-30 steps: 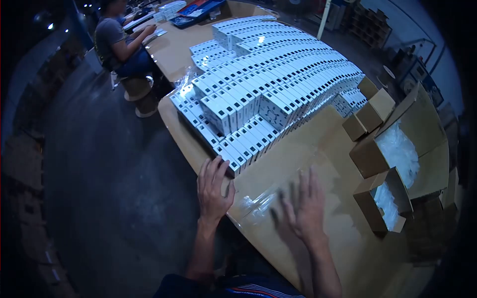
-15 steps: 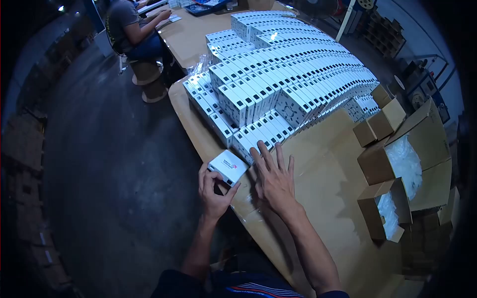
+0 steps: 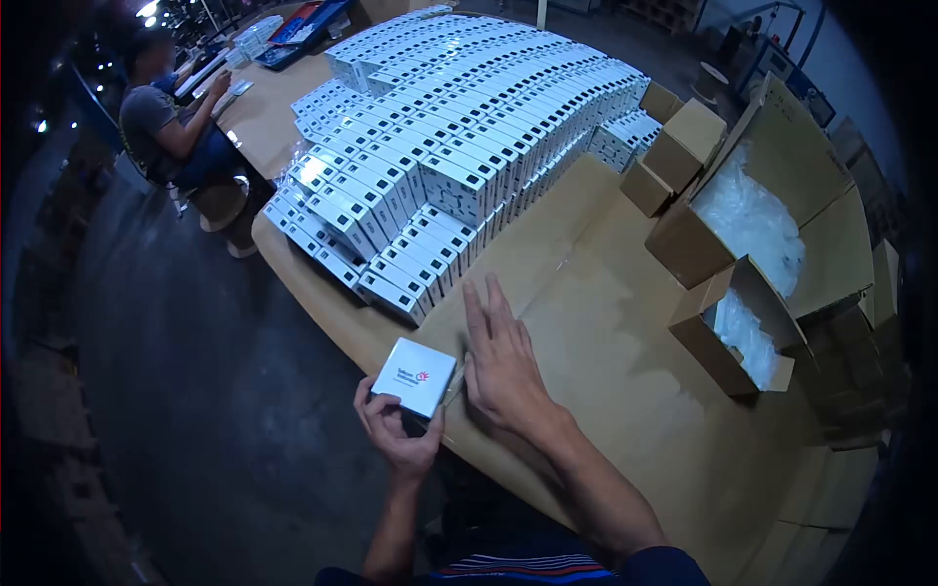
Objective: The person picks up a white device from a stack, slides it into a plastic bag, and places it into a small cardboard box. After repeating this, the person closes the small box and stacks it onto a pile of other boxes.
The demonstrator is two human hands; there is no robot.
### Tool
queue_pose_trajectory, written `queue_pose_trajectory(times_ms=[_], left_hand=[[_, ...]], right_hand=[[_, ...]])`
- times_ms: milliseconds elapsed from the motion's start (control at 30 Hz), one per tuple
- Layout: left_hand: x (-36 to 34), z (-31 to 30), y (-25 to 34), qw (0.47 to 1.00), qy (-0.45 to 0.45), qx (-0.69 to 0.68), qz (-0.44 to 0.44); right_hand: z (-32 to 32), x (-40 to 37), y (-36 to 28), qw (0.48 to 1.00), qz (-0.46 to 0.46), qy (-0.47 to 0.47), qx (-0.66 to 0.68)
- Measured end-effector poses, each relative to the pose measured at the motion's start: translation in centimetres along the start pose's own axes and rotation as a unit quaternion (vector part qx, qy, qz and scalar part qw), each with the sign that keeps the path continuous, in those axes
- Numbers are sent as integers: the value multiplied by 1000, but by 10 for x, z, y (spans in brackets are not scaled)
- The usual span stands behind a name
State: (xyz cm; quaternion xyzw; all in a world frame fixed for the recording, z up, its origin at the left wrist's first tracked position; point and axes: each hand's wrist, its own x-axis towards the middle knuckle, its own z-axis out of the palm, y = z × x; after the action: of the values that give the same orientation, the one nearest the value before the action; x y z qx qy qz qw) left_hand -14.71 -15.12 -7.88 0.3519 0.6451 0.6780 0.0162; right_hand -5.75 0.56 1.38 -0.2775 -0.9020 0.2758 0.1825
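Note:
A small white box with a red logo and dark print lies in my left hand, whose fingers and thumb grip its near side. The box is by the table's left edge, printed face up. My right hand hovers just right of it, fingers stretched out and holding nothing. Beyond both hands stands a large stack of matching white boxes, packed on edge in tight rows and tiers, with dark square marks along their narrow sides. The nearest low row ends a short way from my right fingertips.
Brown paper covers the table. On the right, an open carton and a smaller carton hold clear plastic bags. A co-worker sits at the table's far left, near a blue tray.
My right hand has come away from the near row of the stack. The box in my left hand now shows its printed face more fully. The camera view has turned to the right.

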Motion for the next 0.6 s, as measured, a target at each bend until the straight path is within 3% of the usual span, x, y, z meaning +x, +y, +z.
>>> queue_pose_trajectory(times_ms=[67,100,133,233,300,333,367,500,567,600], left_hand=[[-2,11,-4,1000,-14,1,20],[-2,18,-6,999,-24,-2,34],[-4,34,-2,999,-36,-9,32],[-9,98,21,994,-84,-57,27],[-13,139,30,987,-128,-95,16],[9,100,35,979,-164,-119,-2],[10,115,37,976,-184,-119,17],[28,173,70,957,-247,-96,121],[50,196,76,928,-289,-113,206],[60,213,76,912,-315,-162,207]], right_hand=[[-10,-18,12,984,4,53,168],[-7,-28,22,988,-4,103,115],[-12,-41,33,969,40,76,232],[-30,-83,73,841,133,38,523],[-58,-97,107,799,152,66,578],[-47,-90,65,775,167,83,604],[-55,-91,79,743,125,140,642],[-112,-104,105,759,47,156,630],[-135,-102,108,813,32,181,553],[-151,-103,116,833,31,190,519]])
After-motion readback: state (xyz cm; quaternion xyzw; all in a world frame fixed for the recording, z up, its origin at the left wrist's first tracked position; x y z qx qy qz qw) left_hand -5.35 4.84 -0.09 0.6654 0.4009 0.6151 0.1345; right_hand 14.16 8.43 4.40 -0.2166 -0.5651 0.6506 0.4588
